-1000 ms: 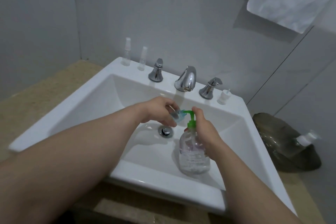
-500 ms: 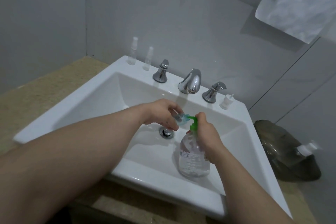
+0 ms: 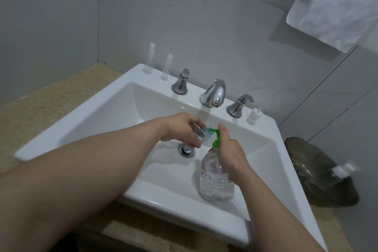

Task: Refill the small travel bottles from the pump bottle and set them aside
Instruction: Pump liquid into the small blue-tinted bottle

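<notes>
Pinching the small bottle (image 3: 201, 134) between thumb and curled fingers, the left hand (image 3: 180, 129) holds it tilted, with its mouth up against the tip of the green pump (image 3: 216, 138). The right hand (image 3: 229, 149) has its fingers wrapped round the neck of the pump bottle (image 3: 216, 182) and its thumb on top of the pump. The two hands sit just beside each other over the middle of the basin. The drain (image 3: 186, 150) lies directly under the left fingers.

The pump bottle stands upright, its base low in the basin and close behind the front rim of the sink (image 3: 184, 207). Whether the base touches the porcelain cannot be told. The right forearm crosses the front rim near the right corner. The left forearm crosses the same rim further left, and the basin's wide left slope lies between that arm and the left rim.

Along the back ledge, well apart from the hands, stand a spray bottle (image 3: 149, 61) and a thinner vial (image 3: 166, 67) at the left corner. Next along come the left handle (image 3: 181, 85), the faucet (image 3: 213, 93) and the right handle (image 3: 239, 105), and then a white spray top (image 3: 253, 116) near the right corner. The faucet's spout overhangs the basin just behind the hands.

A speckled counter (image 3: 41, 98) borders the sink on the left. A dark bag (image 3: 319, 172) lies beyond the right rim.
</notes>
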`<action>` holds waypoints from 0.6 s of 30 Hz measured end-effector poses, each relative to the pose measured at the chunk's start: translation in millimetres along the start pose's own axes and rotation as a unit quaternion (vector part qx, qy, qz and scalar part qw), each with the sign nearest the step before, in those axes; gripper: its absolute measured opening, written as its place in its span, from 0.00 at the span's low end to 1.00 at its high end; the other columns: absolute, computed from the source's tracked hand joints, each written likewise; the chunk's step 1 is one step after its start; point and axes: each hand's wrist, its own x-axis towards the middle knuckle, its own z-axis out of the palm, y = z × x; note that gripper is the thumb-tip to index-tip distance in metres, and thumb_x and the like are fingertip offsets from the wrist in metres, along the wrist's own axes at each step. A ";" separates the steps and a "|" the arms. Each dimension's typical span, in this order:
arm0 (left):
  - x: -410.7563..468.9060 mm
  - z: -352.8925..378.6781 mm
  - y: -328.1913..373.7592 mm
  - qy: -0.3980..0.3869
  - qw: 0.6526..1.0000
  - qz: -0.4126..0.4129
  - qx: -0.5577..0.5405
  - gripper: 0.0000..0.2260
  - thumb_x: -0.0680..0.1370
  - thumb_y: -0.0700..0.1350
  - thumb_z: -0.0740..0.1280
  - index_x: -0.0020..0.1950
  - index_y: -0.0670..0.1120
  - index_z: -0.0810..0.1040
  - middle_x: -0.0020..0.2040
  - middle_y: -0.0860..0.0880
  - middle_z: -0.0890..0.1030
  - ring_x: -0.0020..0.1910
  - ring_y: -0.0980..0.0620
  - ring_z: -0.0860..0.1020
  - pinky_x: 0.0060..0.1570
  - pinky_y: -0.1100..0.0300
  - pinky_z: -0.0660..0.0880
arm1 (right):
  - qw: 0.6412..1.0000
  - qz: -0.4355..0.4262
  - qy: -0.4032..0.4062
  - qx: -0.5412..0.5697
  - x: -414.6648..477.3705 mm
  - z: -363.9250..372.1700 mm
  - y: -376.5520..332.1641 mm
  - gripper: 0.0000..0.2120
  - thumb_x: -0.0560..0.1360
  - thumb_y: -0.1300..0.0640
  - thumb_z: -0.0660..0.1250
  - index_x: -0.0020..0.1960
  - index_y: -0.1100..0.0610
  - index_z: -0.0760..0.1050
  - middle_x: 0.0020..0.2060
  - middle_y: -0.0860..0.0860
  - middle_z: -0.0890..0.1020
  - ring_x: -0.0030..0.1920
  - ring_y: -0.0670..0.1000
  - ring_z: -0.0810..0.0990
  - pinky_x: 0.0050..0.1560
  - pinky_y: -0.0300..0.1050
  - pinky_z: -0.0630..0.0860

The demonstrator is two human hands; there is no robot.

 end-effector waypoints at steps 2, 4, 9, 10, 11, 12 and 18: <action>0.2 0.3 0.0 0.000 1.000 0.003 -0.001 0.24 0.71 0.24 0.74 0.64 0.40 0.78 0.53 0.46 0.82 0.44 0.46 0.85 0.51 0.55 0.84 | 1.000 -0.013 -0.006 0.003 -0.9 -1.4 -0.4 0.40 0.75 0.27 0.46 0.47 0.58 0.82 0.45 0.56 0.86 0.40 0.57 0.80 0.43 0.49 0.74; 0.3 0.4 0.4 -0.001 1.000 0.006 0.002 0.24 0.71 0.24 0.74 0.63 0.41 0.79 0.53 0.46 0.82 0.43 0.47 0.85 0.50 0.55 0.84 | 0.999 -0.029 -0.014 0.005 -2.3 -2.8 -1.2 0.32 0.80 0.33 0.47 0.47 0.56 0.80 0.46 0.57 0.86 0.39 0.57 0.78 0.42 0.47 0.72; -0.2 1.4 0.4 0.002 1.000 0.009 0.011 0.24 0.70 0.25 0.75 0.63 0.42 0.79 0.52 0.47 0.82 0.42 0.49 0.84 0.51 0.55 0.84 | 0.999 -0.038 -0.013 0.015 -2.2 -3.3 -2.0 0.26 0.81 0.42 0.48 0.47 0.58 0.78 0.45 0.59 0.85 0.38 0.57 0.76 0.40 0.47 0.71; -0.2 1.6 -0.2 -0.001 1.000 0.009 0.013 0.24 0.70 0.25 0.75 0.63 0.42 0.79 0.52 0.47 0.82 0.43 0.49 0.84 0.52 0.54 0.84 | 0.999 -0.036 -0.013 0.019 -2.3 -3.5 -2.0 0.27 0.81 0.43 0.48 0.46 0.60 0.78 0.44 0.59 0.85 0.37 0.57 0.75 0.40 0.47 0.70; -0.2 1.9 -0.5 -0.004 1.000 0.008 0.017 0.24 0.70 0.25 0.75 0.63 0.42 0.79 0.53 0.47 0.82 0.44 0.49 0.84 0.53 0.53 0.84 | 0.999 -0.035 -0.014 0.020 -2.9 -3.8 -2.3 0.27 0.81 0.43 0.49 0.45 0.61 0.78 0.42 0.59 0.85 0.36 0.57 0.75 0.39 0.47 0.70; -0.4 2.0 -0.6 -0.007 1.000 0.007 0.020 0.24 0.70 0.25 0.75 0.63 0.42 0.79 0.53 0.47 0.81 0.44 0.49 0.84 0.54 0.53 0.83 | 0.999 -0.032 -0.013 0.019 -3.0 -3.9 -2.7 0.27 0.81 0.44 0.48 0.44 0.61 0.78 0.41 0.58 0.84 0.35 0.57 0.74 0.39 0.47 0.69; -0.9 2.2 -1.0 -0.014 1.000 0.002 0.024 0.24 0.71 0.26 0.75 0.64 0.42 0.79 0.53 0.48 0.82 0.43 0.52 0.85 0.51 0.56 0.84 | 1.000 -0.021 -0.011 0.004 -0.8 -1.5 -1.8 0.32 0.73 0.39 0.46 0.47 0.61 0.79 0.45 0.59 0.86 0.38 0.58 0.76 0.41 0.48 0.71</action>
